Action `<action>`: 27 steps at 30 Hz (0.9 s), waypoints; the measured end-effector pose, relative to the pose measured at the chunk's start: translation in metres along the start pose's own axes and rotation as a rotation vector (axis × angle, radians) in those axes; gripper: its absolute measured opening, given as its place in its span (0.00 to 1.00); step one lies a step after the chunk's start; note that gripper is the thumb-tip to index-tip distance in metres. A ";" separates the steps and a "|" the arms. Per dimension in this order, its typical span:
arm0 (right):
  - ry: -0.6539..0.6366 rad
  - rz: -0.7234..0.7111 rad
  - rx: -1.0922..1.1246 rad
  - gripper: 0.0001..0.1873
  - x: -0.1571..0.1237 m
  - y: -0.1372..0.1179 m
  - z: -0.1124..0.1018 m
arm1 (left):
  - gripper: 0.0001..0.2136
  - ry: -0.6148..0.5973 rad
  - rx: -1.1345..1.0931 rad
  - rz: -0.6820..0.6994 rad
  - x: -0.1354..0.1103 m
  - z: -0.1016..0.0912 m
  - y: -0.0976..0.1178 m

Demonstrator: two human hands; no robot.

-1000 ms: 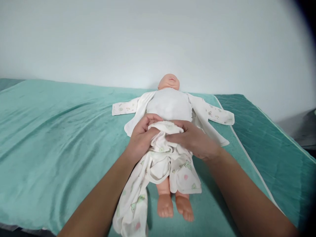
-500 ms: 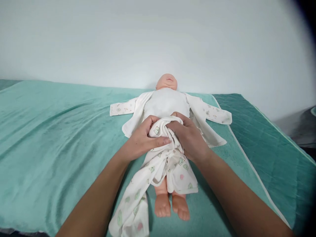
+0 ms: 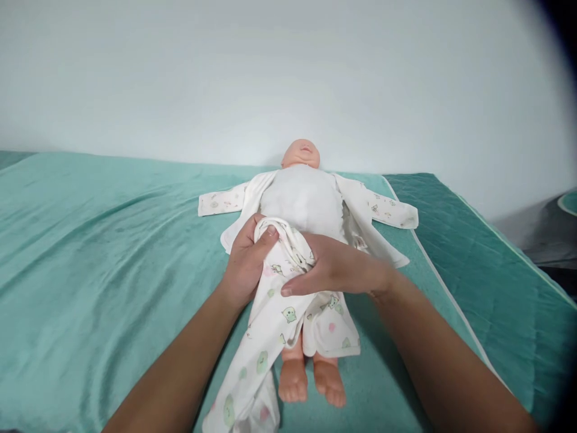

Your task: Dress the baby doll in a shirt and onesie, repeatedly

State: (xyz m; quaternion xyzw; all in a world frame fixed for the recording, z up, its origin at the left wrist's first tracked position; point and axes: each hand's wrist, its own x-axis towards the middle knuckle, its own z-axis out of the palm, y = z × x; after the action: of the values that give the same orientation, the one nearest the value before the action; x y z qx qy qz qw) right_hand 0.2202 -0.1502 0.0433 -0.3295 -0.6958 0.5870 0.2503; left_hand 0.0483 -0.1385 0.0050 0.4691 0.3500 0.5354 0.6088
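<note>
A baby doll (image 3: 301, 195) lies on its back with its feet toward me. Its printed white jacket (image 3: 383, 240) is spread open on both sides of the body. Over its legs hang white baby pants (image 3: 265, 337) with green and pink prints, one leg trailing toward me on the left. My left hand (image 3: 246, 258) is closed on the bunched waist of the pants, thumb on top. From the right, my right hand (image 3: 327, 264) grips the gathered cloth, its thumb across the front and its fingers hidden behind. Both doll feet show bare below the fabric.
A light green blanket (image 3: 112, 240) with wrinkles covers the bed. Darker green quilted bedding (image 3: 487, 258) lies along the right side. A white wall (image 3: 270, 72) rises behind the doll's head. A dark object with a green edge (image 3: 559, 228) is partly visible at far right.
My left hand has moved slightly left with the waist of the pants. My right hand has turned more sideways, its thumb lower on the cloth. The pants are less twisted in front.
</note>
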 end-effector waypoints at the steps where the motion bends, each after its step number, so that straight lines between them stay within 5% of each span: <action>1: -0.025 0.029 -0.013 0.18 -0.001 0.000 -0.002 | 0.15 -0.008 0.024 0.005 0.000 0.000 0.000; 5: -0.025 0.073 0.142 0.14 -0.004 0.004 -0.003 | 0.16 -0.079 0.226 0.110 0.000 -0.005 0.002; 8: 0.144 0.020 0.398 0.14 -0.002 0.010 0.001 | 0.16 -0.208 0.342 0.155 0.000 -0.009 0.005; 13: 0.370 -0.032 0.578 0.15 0.003 0.015 0.005 | 0.20 -0.391 0.329 -0.112 -0.001 -0.008 0.009; 15: 0.344 -0.021 0.508 0.16 0.002 0.013 0.003 | 0.16 -0.334 0.217 -0.159 -0.002 -0.007 0.007; 20: 0.012 0.073 0.130 0.16 -0.005 0.003 -0.003 | 0.14 -0.066 0.038 -0.012 -0.001 -0.006 -0.001; 27: 0.258 0.011 0.354 0.09 -0.001 0.016 0.003 | 0.15 -0.094 0.033 -0.077 -0.003 -0.004 0.003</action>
State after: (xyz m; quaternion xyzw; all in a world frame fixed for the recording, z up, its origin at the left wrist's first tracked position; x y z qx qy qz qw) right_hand 0.2216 -0.1511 0.0267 -0.3567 -0.5425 0.6542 0.3879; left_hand 0.0427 -0.1408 0.0063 0.4901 0.3475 0.4831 0.6369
